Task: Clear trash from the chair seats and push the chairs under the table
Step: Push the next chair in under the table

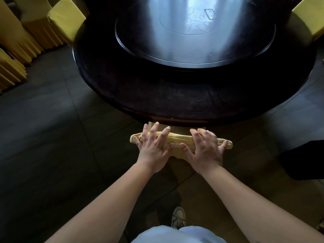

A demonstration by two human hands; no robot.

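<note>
Both hands rest on the top rail of a chair [177, 138] whose back is wrapped in yellow cloth. Left hand [154, 146] lies over the rail's left part with fingers spread and nearly straight, pressing the fabric. Right hand [204, 148] lies over the right part, fingers bent over the front of the rail and thumb toward the middle, gripping it. The two hands sit side by side, thumbs close but apart.

The chair stands at the near edge of the surface [157, 95], its back just below that edge and its seat hidden underneath, so whether anything lies on the seat cannot be told. The cloth bunches into soft folds along the rail and its ends stick out past both hands.

The surface is a round, dark, glossy table with a thin rim. A large round turntable [192, 41] sits on its middle, shiny and reflecting pale light, with a smaller circle marked inside it.

Two more yellow-covered chairs stand at the far side, one at the left [66, 20] and one at the right [310, 20], both touching or nearly touching the rim. Further pleated yellow covers [21, 42] crowd the left edge of the room.

The floor [52, 137] is of large dark tiles, open on the left of the person. A dark shape [305, 160] lies at the right. A pale shoe [178, 217] shows below, between the forearms.
</note>
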